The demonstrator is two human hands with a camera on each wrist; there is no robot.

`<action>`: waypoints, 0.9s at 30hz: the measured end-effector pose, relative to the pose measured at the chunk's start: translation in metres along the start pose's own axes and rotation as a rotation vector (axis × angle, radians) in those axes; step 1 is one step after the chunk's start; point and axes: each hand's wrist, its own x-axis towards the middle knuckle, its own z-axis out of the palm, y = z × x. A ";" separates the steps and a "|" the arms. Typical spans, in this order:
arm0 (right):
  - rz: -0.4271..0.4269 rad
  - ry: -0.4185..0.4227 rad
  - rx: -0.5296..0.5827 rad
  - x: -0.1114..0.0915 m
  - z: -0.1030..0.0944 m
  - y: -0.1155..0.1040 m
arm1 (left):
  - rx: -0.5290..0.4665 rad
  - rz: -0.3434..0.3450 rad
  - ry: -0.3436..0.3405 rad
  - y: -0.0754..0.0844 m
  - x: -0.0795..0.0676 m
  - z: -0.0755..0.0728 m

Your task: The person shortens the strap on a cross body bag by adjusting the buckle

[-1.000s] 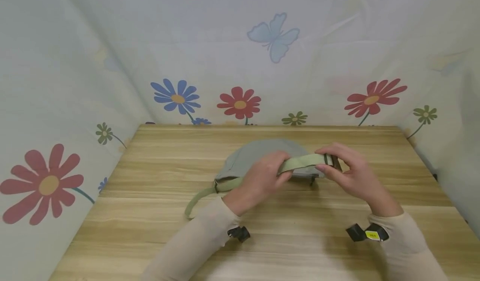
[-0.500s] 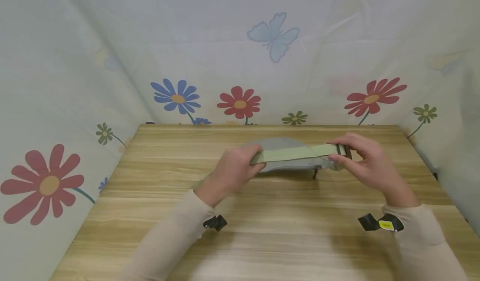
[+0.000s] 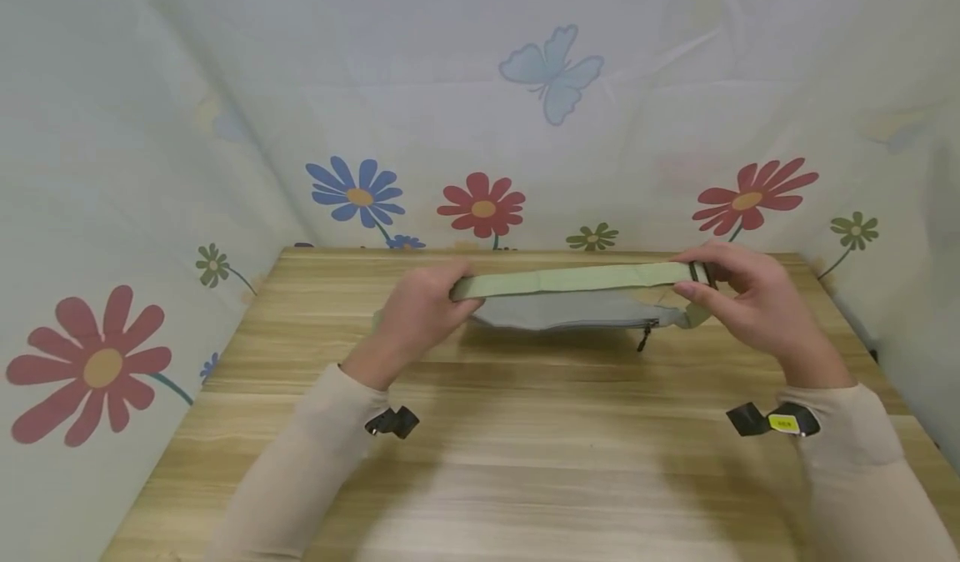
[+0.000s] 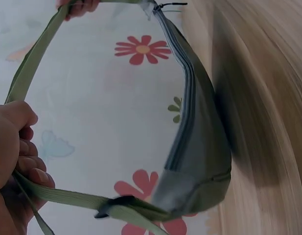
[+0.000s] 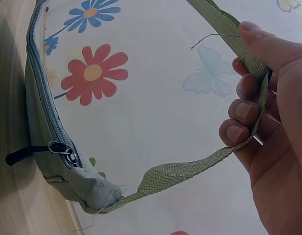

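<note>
A grey-green waist bag hangs close over the wooden table, below its light green strap. The strap runs nearly straight between both hands. At its left end my left hand grips the webbing, fingers curled round it in the left wrist view. My right hand holds the other end between thumb and fingers, beside a black buckle. Along the bag's near edge runs a zipper, its black pull dangling at the right end. A dark slider sits on the strap below my left hand.
The wood-grain table spreads beneath the bag and both forearms. White cloth walls printed with flowers and a butterfly enclose its back and sides. Black wrist mounts sit on both sleeves.
My left hand has slid left along the strap while my right hand moved right and up. The stretch of strap between them is longer, and the bag has tipped, showing its zipper edge.
</note>
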 end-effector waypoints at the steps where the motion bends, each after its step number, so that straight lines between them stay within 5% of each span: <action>1: 0.014 -0.002 -0.008 0.000 -0.001 0.001 | -0.001 0.002 0.005 -0.002 0.000 -0.001; 18: 0.167 0.039 -0.151 -0.011 -0.026 0.005 | -0.043 -0.067 0.007 -0.032 -0.008 -0.013; 27: 0.209 0.030 -0.139 -0.018 -0.037 0.011 | -0.052 -0.085 0.014 -0.046 -0.018 -0.014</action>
